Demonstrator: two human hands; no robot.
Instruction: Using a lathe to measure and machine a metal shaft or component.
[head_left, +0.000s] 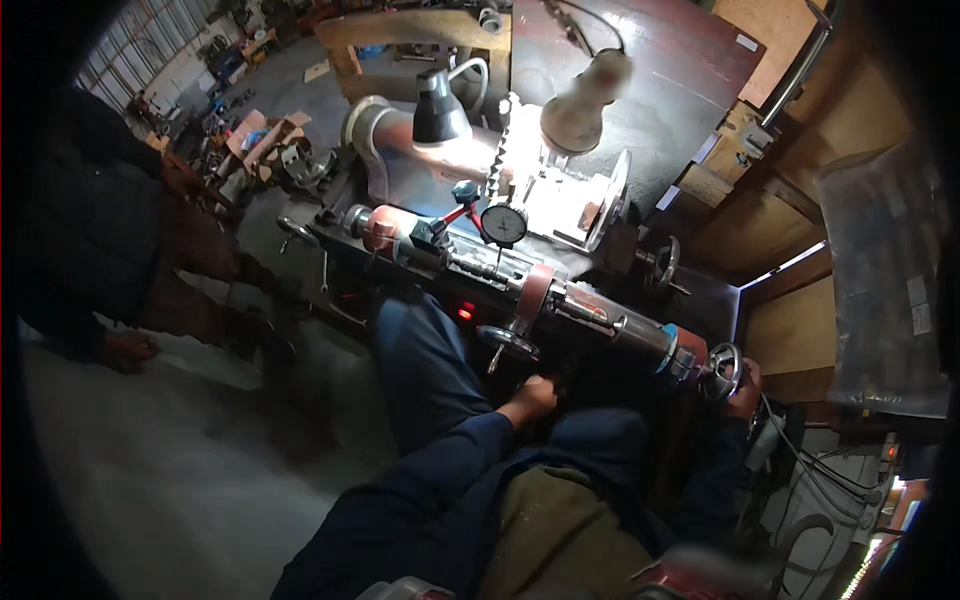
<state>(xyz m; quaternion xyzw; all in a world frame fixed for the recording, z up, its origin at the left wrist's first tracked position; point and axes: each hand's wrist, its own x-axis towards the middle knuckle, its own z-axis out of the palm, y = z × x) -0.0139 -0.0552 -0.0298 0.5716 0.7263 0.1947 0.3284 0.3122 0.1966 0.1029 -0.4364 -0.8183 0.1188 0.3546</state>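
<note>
A long metal machine with red parts (532, 298) carries a dial gauge (503, 226) on a red-and-black holder. My right hand (742, 390) grips the handwheel (722, 372) at the machine's right end. My left hand (532, 398) is closed below the middle handwheel (508, 343), by my legs; I cannot make out what it holds. Two work lamps (438, 110) (575, 115) stand over the machine, one black and one beige, lighting the metal bed around the gauge.
A co-worker (110, 230) stands at my left, a bare hand (130, 352) hanging low. Cardboard boxes (265, 140) and clutter lie behind. Wooden panels (770, 220), a plastic-covered sheet (880, 280) and hanging cables (820, 470) are at my right.
</note>
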